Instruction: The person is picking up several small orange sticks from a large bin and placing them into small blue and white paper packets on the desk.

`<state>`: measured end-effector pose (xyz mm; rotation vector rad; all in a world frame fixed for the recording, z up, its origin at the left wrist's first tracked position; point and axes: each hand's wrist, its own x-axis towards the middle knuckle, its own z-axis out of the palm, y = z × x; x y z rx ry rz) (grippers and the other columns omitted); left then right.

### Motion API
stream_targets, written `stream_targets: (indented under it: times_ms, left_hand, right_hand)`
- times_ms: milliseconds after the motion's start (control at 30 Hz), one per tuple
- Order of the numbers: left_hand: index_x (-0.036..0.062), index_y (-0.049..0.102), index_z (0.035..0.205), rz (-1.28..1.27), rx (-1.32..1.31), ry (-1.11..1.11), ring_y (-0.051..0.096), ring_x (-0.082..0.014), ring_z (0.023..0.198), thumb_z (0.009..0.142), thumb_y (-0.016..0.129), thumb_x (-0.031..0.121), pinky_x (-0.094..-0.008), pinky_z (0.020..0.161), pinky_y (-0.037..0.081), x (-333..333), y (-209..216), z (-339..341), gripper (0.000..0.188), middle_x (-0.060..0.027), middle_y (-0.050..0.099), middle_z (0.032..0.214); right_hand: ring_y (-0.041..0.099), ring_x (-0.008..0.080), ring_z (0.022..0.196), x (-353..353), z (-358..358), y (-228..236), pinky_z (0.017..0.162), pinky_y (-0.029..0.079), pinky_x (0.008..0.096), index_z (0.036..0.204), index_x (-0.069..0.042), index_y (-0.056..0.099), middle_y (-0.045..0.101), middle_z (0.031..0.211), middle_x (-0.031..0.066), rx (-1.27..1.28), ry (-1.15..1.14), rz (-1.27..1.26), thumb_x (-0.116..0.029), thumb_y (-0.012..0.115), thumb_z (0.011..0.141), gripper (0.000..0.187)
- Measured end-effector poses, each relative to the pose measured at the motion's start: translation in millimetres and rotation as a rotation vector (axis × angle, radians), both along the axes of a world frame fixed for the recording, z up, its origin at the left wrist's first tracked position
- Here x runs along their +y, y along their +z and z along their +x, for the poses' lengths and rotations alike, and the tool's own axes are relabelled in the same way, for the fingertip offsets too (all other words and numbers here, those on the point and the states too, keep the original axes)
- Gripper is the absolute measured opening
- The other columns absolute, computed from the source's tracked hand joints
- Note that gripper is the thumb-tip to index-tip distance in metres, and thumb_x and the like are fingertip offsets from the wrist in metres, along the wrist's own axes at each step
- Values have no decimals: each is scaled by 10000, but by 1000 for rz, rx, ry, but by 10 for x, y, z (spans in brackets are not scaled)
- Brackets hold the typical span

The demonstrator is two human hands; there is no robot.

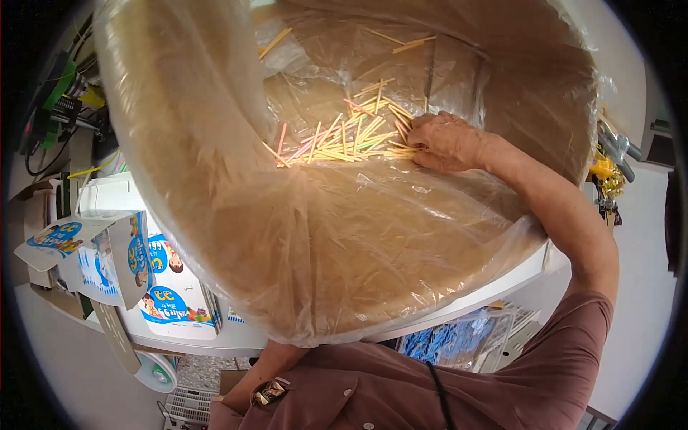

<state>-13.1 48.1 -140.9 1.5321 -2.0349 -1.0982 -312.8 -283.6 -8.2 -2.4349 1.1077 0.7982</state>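
Observation:
A big cardboard box (358, 236) lined with clear plastic film fills the middle of the view. On its bottom lie thin straw-like sticks (344, 147), mostly yellow with some pink and green ones. My right hand (448, 143) reaches deep inside, its fingers curled and pressed together at the right end of the pile. Stick ends show beside the fingertips; how many are in the grip is hidden. My left forearm (276, 358) goes under the near rim of the box, which covers my left hand and its fingers.
Left of the box, printed white-and-blue cartons (175, 304) stand on a white table (236, 338), one carton (118, 258) with its flap raised. Machine parts (68, 107) are at the far left. Below the table's right edge sits a clear bin (459, 337) of blue packets.

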Motion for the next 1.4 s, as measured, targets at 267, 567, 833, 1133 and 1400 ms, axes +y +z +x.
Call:
stream_targets:
  times_ms: [267,567,833,1133,1400]
  left_hand:
    - [41,525,1354,-180,18,45,414,-489,1294,851,593,219,-643,1032,313,20,-56,-29,538,-266,450,1410]
    - [59,572,1318,73,136,-99,477,-501,1243,769,629,145,-614,1036,368,-67,144,44,558,-274,490,1374]
    - [30,637,1204,-59,165,67,551,-483,1156,790,620,99,-561,995,420,-218,336,-33,420,-300,565,1265]
    - [27,696,1005,-5,354,64,655,-366,998,798,685,57,-474,910,490,-368,691,-47,209,-180,695,1066]
    - [-11,616,952,-64,1217,214,630,-359,1059,871,653,44,-431,945,466,-622,1604,-167,104,-249,659,1116]
  right_hand:
    - [629,343,985,135,2,-132,862,506,431,877,-16,631,644,981,172,87,114,-100,-153,602,821,151]
    - [641,327,1009,140,-80,-166,891,506,429,975,13,627,649,1037,196,38,185,-114,-163,592,853,217]
    - [581,366,841,-158,-238,77,798,452,442,1176,-4,545,662,984,205,-163,-680,321,-254,450,1036,301]
    - [413,61,622,-55,-279,928,570,379,237,875,-98,470,436,686,-27,-538,-507,131,-288,465,1052,260]
    - [536,113,620,1450,-191,1555,552,449,268,1047,-48,541,563,746,34,-1076,-847,423,-258,468,1040,223]
